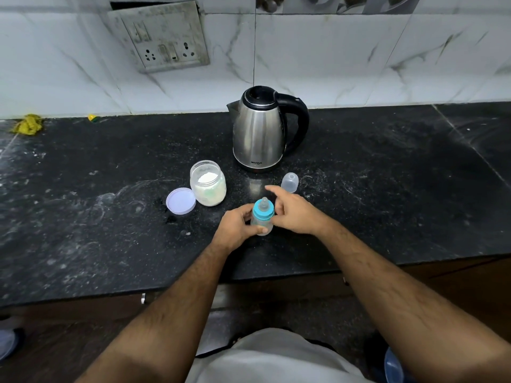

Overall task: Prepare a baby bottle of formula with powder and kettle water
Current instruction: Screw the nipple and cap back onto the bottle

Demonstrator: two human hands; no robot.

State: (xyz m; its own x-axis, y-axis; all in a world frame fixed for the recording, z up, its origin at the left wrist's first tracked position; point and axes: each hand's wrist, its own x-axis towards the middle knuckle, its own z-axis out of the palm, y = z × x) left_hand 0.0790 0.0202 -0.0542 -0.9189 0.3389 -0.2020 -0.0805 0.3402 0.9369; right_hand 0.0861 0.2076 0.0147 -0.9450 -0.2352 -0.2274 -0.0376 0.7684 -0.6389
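Bottle at frame centre on worktop, gripped by left hand; right hand fingers pinched teal collar; best steadied low, unscrewed level.

surface: black stone counter | on it: kettle, open powder jar (lid beside), clear cap, yellow cloth
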